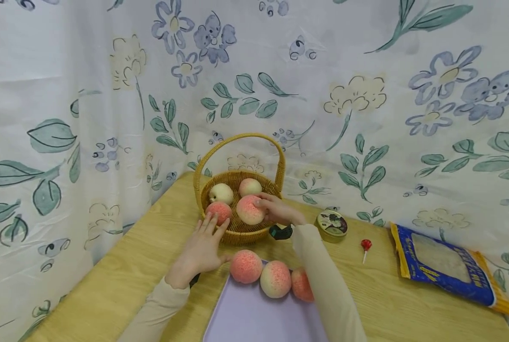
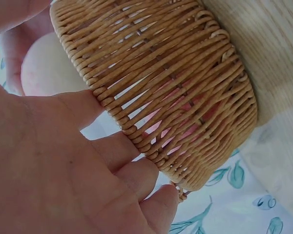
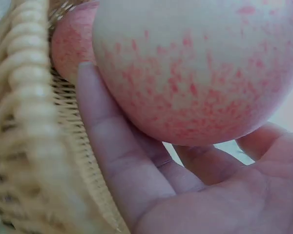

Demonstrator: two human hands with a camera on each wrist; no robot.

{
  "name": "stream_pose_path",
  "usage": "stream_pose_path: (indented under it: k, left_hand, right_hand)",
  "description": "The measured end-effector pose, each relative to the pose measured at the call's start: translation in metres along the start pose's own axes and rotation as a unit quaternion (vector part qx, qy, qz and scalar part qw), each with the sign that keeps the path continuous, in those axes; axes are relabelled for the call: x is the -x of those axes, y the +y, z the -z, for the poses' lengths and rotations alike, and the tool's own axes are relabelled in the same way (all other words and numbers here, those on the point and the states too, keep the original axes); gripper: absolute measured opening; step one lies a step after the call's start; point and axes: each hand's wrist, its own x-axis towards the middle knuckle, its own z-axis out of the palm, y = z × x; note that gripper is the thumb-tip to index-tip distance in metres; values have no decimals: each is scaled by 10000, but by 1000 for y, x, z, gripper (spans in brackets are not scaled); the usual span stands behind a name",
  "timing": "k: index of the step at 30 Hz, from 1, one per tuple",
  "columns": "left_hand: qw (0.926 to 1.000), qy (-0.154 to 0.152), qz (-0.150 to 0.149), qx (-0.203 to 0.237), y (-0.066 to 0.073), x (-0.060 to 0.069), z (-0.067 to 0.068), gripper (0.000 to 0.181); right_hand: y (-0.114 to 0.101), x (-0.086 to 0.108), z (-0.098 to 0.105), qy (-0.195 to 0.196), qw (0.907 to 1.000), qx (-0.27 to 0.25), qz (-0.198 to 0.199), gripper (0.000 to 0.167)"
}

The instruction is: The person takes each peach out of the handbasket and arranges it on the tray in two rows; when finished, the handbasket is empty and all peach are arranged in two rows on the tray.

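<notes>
My right hand (image 1: pixel 277 209) grips a pink and cream peach (image 1: pixel 251 210), thumb on top and fingers beneath, over the inside of a wicker basket (image 1: pixel 241 237). In the right wrist view that peach (image 3: pixel 195 73) fills much of the frame, close to the woven wall. My left hand (image 1: pixel 203 247) rests with spread fingers on the basket's near left rim; its fingertips (image 2: pixel 119 148) reach over the edge in the left wrist view. Inside the basket lie a cream peach (image 1: pixel 221 194), a pinkish one (image 1: pixel 250 186) at the back and a redder peach (image 1: pixel 218 213) beside the left fingers.
A lilac tray (image 1: pixel 263 318) lies before the basket, with three peaches (image 1: pixel 275 279) along its far edge, one partly behind my right sleeve. To the right are a round tin (image 1: pixel 332 224), a red lollipop (image 1: pixel 366 245) and a blue-yellow packet (image 1: pixel 446 266). A floral curtain hangs behind.
</notes>
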Motion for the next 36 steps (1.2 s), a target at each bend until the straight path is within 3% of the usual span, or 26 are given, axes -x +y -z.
stream_pose_path:
  k: [4, 11, 17, 20, 23, 28, 32, 36]
  left_hand:
    - [9999, 86, -99, 12, 2, 0, -1, 89]
    - [9998, 111, -154, 37, 1, 0, -5, 90]
    - [9997, 207, -123, 54, -4, 0, -3, 91]
    - [9997, 235, -95, 36, -5, 1, -2, 90]
    - [9997, 219, -132, 49, -5, 0, -1, 91]
    - [9996, 205, -191, 68, -2, -1, -1, 92]
    - [9996, 227, -177, 82, -3, 0, -1, 92]
    - [9993, 287, -210, 109, -1, 0, -2, 91]
  right_hand:
    - [2, 21, 14, 257, 9996, -104, 64, 59]
    - [16, 74, 45, 405, 9949, -703, 592, 59]
    - [42, 126, 63, 564, 9946, -609, 627, 59]
    - [59, 153, 67, 446, 9947, -561, 744, 60]
    - [74, 182, 67, 446, 9944, -535, 799, 60]
    - [94, 220, 57, 824, 9942, -451, 515, 58]
    - [107, 233, 47, 771, 9952, -428, 426, 50]
    - [111, 244, 43, 749, 9968, -152, 240, 53]
